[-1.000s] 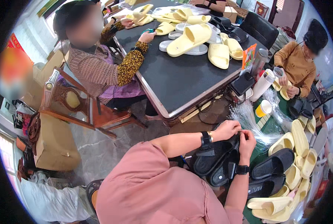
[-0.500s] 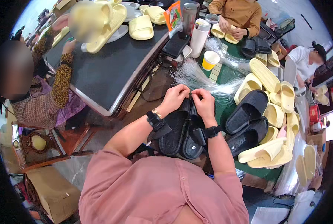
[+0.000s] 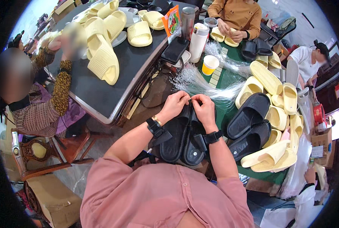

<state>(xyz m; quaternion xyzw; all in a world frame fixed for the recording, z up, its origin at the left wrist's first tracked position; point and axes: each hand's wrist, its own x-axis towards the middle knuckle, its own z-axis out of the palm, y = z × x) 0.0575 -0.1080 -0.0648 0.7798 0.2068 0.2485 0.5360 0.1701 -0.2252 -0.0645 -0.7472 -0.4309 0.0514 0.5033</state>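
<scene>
I hold a pair of black slippers [image 3: 182, 138] sole to sole just in front of my chest, my left hand [image 3: 174, 104] and right hand [image 3: 204, 109] both pinched shut at their top end, at twelve o'clock from my wrists. I seem to be fastening the two together, though whatever thin tie sits between my fingertips is too small to make out. Next I judge it calls for a steady pinch and a small pull, with the loose black slippers [image 3: 249, 127] waiting at three o'clock.

Left hand [image 3: 175, 105] and right hand [image 3: 204, 109]: now pinched together at the toe end of the pair of black foam slippers [image 3: 182, 138] | slippers: drawn closer, soles upward, near green table's [image 3: 230, 78] front edge
</scene>
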